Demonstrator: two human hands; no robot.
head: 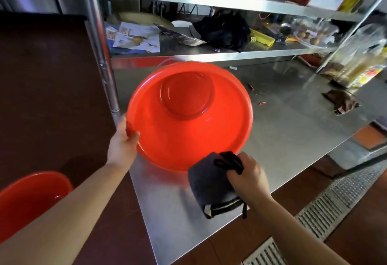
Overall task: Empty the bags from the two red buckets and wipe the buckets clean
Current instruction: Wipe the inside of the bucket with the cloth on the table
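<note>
A red bucket [189, 118] is tilted on the steel table [293, 122], its open mouth facing me; the inside looks bare. My left hand [123, 141] grips its rim at the lower left, thumb inside the lip. My right hand [249, 175] holds a dark cloth [209, 185] bunched at the bucket's near rim, the rest of the cloth lying on the table. A second red bucket [31, 199] sits low at the far left, partly hidden behind my left forearm.
A brown rag [341, 102] and clear bags of goods [360, 61] lie at the table's right. Shelves above hold papers, a black garment [224, 32] and boxes. A steel post [100, 44] stands left of the bucket. Floor drain grates [326, 208] run at the lower right.
</note>
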